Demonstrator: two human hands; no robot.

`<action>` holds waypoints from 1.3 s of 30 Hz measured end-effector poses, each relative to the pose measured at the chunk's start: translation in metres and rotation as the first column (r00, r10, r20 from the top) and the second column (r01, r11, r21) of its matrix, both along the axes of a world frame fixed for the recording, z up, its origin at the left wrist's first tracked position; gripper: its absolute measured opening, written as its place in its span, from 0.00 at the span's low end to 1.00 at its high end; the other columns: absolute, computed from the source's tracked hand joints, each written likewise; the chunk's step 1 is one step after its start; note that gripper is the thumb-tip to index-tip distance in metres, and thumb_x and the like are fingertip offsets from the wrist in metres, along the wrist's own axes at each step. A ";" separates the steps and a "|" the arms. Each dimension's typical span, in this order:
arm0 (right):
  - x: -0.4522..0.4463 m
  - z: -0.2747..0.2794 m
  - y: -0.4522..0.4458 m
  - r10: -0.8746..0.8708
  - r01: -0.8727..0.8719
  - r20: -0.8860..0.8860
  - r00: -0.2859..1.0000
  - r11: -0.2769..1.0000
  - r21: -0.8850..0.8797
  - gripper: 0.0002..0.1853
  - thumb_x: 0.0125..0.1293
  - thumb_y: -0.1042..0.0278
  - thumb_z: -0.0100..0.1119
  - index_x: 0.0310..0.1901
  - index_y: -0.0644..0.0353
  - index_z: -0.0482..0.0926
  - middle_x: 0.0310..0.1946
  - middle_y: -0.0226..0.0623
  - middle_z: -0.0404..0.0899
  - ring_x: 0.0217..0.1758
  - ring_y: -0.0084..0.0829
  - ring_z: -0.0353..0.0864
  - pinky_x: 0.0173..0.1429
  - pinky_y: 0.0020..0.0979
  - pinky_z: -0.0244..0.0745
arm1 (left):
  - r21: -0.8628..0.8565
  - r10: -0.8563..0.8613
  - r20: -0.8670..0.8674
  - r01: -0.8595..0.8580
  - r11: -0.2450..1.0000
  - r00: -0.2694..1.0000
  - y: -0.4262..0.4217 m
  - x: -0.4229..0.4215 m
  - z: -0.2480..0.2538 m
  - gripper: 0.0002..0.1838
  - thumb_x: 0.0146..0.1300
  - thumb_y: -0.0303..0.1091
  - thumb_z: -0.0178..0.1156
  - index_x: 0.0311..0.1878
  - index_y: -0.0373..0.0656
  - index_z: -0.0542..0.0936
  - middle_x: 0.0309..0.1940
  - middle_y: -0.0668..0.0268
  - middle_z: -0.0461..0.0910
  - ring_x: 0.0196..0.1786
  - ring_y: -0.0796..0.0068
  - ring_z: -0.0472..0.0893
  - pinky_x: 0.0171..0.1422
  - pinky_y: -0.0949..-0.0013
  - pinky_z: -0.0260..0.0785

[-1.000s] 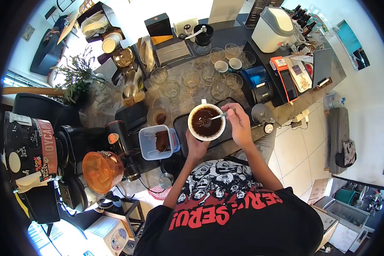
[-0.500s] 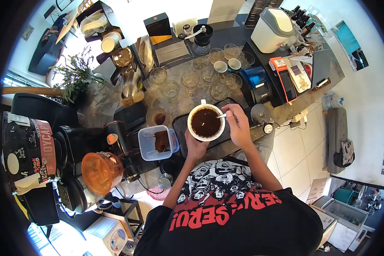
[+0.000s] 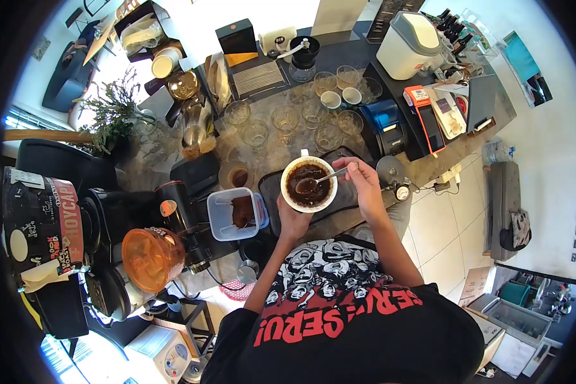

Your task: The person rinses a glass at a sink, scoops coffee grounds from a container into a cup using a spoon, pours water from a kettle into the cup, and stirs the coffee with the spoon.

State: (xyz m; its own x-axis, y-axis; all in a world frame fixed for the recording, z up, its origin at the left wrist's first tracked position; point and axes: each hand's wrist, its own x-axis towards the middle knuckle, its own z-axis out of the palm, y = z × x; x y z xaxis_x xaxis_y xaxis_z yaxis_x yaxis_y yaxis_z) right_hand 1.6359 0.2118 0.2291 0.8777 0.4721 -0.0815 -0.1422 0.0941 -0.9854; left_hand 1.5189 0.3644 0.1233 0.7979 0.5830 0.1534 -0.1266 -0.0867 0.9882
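Note:
My left hand (image 3: 293,221) is wrapped round the lower left side of a white cup (image 3: 305,153), its handle pointing away from me. Dark brown liquid (image 3: 310,172) fills much of the cup. Between the fingertips of my right hand (image 3: 363,182) is the handle of a metal spoon (image 3: 329,176); its bowl shows at the liquid's surface. Left of the cup sits a clear plastic container (image 3: 217,214) with brown powder (image 3: 242,211) inside. A glass with some dark liquid (image 3: 238,177) stands just behind that container.
Several clear glasses (image 3: 285,119) and two small white cups (image 3: 331,99) stand farther back on the counter. An orange-lidded grinder hopper (image 3: 148,259) is at the left. A blue and black device (image 3: 385,125) and a card terminal (image 3: 431,128) are at the right.
The spoon was deep in the liquid half a second ago; its bowl has come up into view. My right hand has shifted slightly, while my left hand and the cup have stayed nearly still.

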 end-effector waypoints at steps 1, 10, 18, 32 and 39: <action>0.001 -0.001 -0.002 0.010 -0.010 0.001 1.000 1.000 0.003 0.18 0.88 0.61 0.51 0.57 0.66 0.86 0.51 0.29 0.85 0.45 0.15 0.73 0.60 0.27 0.74 | 0.000 0.004 -0.004 -0.004 1.000 1.000 0.000 0.000 0.002 0.32 0.54 0.31 0.81 0.63 0.36 0.81 0.56 0.53 0.89 0.59 0.55 0.89 0.67 0.57 0.78; 0.002 -0.001 -0.002 0.005 -0.003 0.076 0.997 1.000 -0.026 0.17 0.88 0.61 0.50 0.58 0.64 0.86 0.56 0.31 0.87 0.48 0.16 0.75 0.61 0.26 0.73 | -0.039 -0.008 0.019 0.009 0.999 1.000 -0.001 0.001 0.013 0.33 0.54 0.33 0.81 0.64 0.35 0.81 0.56 0.53 0.87 0.60 0.53 0.88 0.69 0.55 0.76; 0.001 -0.007 0.002 -0.034 0.051 0.206 0.978 0.996 -0.076 0.16 0.86 0.64 0.53 0.47 0.69 0.84 0.51 0.32 0.83 0.44 0.21 0.71 0.52 0.26 0.67 | -0.011 -0.038 0.023 0.039 0.999 0.999 0.003 0.000 0.006 0.35 0.54 0.34 0.81 0.64 0.35 0.80 0.58 0.53 0.87 0.61 0.53 0.88 0.69 0.55 0.77; 0.001 -0.002 0.003 -0.033 0.053 0.223 0.974 0.995 -0.083 0.16 0.86 0.63 0.54 0.47 0.69 0.85 0.50 0.32 0.82 0.43 0.20 0.70 0.52 0.26 0.67 | -0.005 -0.034 0.004 0.034 0.999 0.999 0.003 0.000 0.008 0.33 0.53 0.32 0.81 0.63 0.36 0.81 0.56 0.53 0.88 0.60 0.54 0.88 0.68 0.55 0.78; -0.002 0.005 0.002 -0.047 0.059 0.158 0.986 0.996 -0.071 0.17 0.87 0.63 0.53 0.53 0.68 0.86 0.45 0.27 0.80 0.43 0.18 0.70 0.53 0.24 0.68 | 0.040 -0.024 -0.014 0.025 0.999 1.000 0.003 -0.001 -0.004 0.35 0.52 0.33 0.82 0.64 0.36 0.80 0.57 0.53 0.87 0.59 0.53 0.88 0.68 0.54 0.77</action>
